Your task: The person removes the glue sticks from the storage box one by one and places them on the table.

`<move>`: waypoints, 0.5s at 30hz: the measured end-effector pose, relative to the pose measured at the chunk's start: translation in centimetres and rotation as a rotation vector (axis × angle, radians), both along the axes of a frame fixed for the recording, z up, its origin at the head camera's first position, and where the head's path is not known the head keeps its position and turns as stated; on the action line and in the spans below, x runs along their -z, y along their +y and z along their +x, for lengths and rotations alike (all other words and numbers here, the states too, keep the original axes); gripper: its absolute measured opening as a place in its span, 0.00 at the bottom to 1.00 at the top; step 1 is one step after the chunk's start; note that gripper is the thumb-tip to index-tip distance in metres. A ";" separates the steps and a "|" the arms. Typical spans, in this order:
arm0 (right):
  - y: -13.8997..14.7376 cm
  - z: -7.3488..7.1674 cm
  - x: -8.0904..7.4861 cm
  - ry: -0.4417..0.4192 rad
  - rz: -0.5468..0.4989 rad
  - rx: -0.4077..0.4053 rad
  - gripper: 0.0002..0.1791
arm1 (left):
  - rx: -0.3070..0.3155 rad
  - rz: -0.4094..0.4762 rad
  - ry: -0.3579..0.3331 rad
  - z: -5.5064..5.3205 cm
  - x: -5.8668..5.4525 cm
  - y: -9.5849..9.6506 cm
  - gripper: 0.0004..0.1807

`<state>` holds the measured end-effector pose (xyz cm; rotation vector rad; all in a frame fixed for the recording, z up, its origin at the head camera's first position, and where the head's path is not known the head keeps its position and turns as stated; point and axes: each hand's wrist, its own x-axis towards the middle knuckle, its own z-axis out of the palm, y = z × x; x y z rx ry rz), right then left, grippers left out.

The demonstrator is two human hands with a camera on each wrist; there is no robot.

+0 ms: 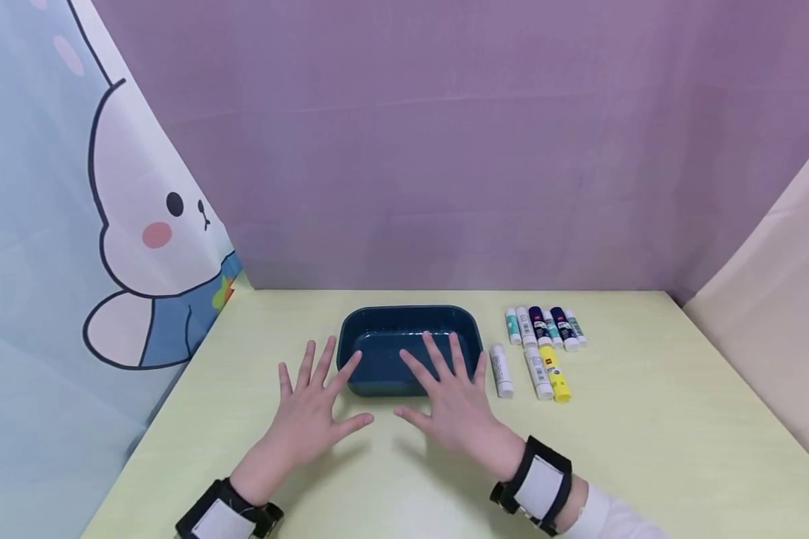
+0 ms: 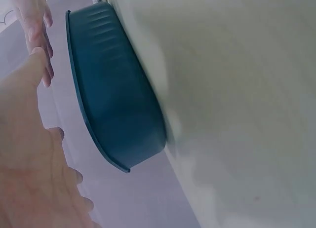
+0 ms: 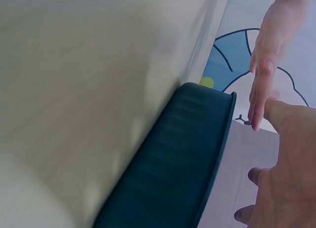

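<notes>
Both hands hover above the table with fingers spread and nothing held. The left hand point(image 1: 310, 415) is near the front left corner of a dark teal rectangular tray point(image 1: 404, 389). Over the tray's front edge reaches the right hand point(image 1: 455, 404), its fingertips overlapping the tray in the head view. The left wrist view shows the palm of the left hand point(image 2: 29, 154) beside the tray's side wall point(image 2: 113, 85). In the right wrist view the right hand point(image 3: 291, 173) is beside the same tray point(image 3: 173, 154). Inside the tray, the visible floor is bare.
Right of the tray lie several glue sticks: a white one point(image 1: 502, 370) close to the tray, another white one point(image 1: 538, 372) next to a yellow one point(image 1: 556, 374), and a row behind with dark blue ones point(image 1: 538, 326). A purple curtain point(image 1: 445, 150) hangs behind the table point(image 1: 647, 419).
</notes>
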<state>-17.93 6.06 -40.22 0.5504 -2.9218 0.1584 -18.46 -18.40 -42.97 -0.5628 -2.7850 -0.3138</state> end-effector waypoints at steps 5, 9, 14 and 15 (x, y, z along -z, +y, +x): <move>-0.1 -0.1 -0.3 0.001 -0.002 -0.001 0.45 | -0.004 -0.015 -0.029 0.0 -0.4 0.1 0.51; -0.1 -0.1 -0.3 0.003 0.012 -0.001 0.45 | -0.003 -0.012 -0.033 -0.1 -0.3 0.1 0.51; -0.1 0.0 -0.2 0.014 0.039 -0.001 0.45 | -0.004 -0.008 -0.031 0.0 -0.3 0.2 0.51; -0.1 0.0 -0.2 0.017 0.044 0.000 0.45 | -0.005 -0.012 -0.032 0.0 -0.3 0.2 0.51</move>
